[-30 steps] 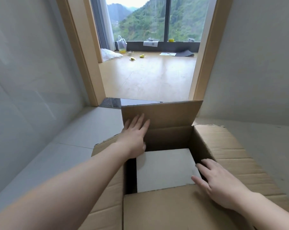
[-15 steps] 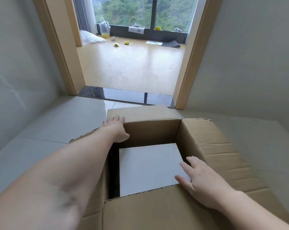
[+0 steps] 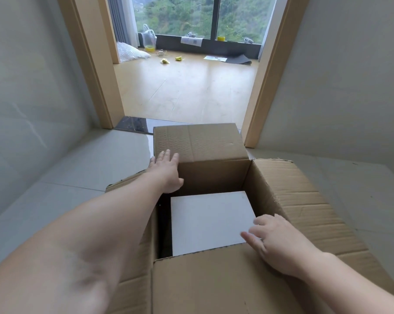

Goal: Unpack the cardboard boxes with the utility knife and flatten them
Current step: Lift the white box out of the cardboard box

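**Open carton on the tiled floor, both hands at its flaps**

We look down into one cardboard box [image 3: 214, 279] standing on the grey tiled floor [image 3: 82, 168], just short of a wood-framed doorway [image 3: 96, 71]. All four top flaps are open. The far flap [image 3: 200, 141] is folded outward and away from us; the right flap [image 3: 304, 200] lies spread out to the right, and the near flap lies flat toward us, filling the bottom of the view. The left flap is mostly hidden under the forearm.

Left hand [image 3: 166, 171]: we see it palm down with straight fingers laid flat across the fold at the left end of the far flap, thumb hanging over the inner wall of the box. It presses on the cardboard and grasps nothing.

Right hand [image 3: 279, 243]: we see it palm down at the near right corner of the opening, fingers loosely spread and pointing left. The fingertips lie over the edge of the white slab [image 3: 209, 220] inside; we cannot tell whether they touch it. Nothing is held.

The white slab sits flat inside the box, close against the right wall, with a dark gap along its left side.

Beyond the doorway we note a wooden floor [image 3: 187, 89], a plastic bag [image 3: 149, 39] by the window [image 3: 198, 14], a white bundle beside the curtain, small yellow scraps [image 3: 165, 61] and a sheet of paper [image 3: 215, 58].
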A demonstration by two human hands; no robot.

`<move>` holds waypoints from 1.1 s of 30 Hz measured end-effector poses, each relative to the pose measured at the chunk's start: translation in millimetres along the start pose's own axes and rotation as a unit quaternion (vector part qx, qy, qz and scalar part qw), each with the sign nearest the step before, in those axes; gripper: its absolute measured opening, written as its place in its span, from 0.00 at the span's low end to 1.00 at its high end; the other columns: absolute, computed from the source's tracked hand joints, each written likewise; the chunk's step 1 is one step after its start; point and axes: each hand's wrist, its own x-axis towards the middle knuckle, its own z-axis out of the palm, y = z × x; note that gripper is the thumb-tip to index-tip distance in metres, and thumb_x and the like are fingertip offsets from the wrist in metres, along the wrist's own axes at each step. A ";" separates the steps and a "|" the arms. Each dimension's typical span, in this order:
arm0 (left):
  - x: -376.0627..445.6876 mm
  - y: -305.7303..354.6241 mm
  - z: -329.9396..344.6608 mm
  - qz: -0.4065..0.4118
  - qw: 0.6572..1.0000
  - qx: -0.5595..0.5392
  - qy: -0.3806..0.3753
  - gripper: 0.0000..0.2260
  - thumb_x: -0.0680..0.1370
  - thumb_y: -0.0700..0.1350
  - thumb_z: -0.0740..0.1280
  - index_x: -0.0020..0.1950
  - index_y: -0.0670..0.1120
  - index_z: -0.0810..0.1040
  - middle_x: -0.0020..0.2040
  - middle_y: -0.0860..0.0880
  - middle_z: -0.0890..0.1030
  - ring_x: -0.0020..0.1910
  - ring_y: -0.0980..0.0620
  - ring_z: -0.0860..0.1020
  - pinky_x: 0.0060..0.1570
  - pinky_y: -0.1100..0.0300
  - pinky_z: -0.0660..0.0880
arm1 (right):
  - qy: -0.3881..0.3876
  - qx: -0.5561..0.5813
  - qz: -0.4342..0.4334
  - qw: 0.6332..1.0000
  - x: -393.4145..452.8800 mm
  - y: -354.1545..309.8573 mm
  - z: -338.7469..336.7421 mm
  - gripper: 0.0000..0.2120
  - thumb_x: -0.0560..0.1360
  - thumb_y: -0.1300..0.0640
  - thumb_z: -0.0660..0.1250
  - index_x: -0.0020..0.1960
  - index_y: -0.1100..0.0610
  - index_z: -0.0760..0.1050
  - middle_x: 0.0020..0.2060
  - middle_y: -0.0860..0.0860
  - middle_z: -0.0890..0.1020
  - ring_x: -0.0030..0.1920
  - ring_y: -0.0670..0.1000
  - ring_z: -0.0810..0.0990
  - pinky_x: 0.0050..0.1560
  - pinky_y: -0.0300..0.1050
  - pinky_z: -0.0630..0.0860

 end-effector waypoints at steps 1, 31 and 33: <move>-3.8 2.6 -2.1 0.008 1.000 -0.002 0.007 0.36 0.78 0.54 0.60 0.78 0.48 0.42 0.79 0.45 0.41 0.77 0.47 0.41 0.75 0.50 0.41 | -0.004 -0.003 -0.001 1.000 -2.2 0.4 0.5 0.40 0.68 0.31 0.29 0.41 0.53 0.74 0.42 0.46 0.74 0.51 0.45 0.71 0.70 0.45 0.58; -247.8 107.9 32.2 0.285 0.892 0.020 -0.351 0.24 0.73 0.69 0.61 0.53 0.50 0.76 0.48 0.54 0.79 0.48 0.52 0.76 0.48 0.56 0.73 | -0.239 -0.016 -0.113 0.964 -137.1 -19.7 25.9 0.44 0.60 0.30 0.72 0.70 0.45 0.63 0.59 0.45 0.77 0.58 0.50 0.76 0.57 0.48 0.74; -253.0 105.1 49.8 0.275 0.891 0.031 -0.359 0.24 0.72 0.67 0.64 0.57 0.50 0.74 0.50 0.53 0.78 0.49 0.51 0.76 0.49 0.56 0.72 | -0.185 -0.036 -0.121 0.975 -133.7 -18.5 38.4 0.35 0.63 0.31 0.71 0.63 0.48 0.68 0.54 0.47 0.79 0.53 0.51 0.77 0.52 0.49 0.75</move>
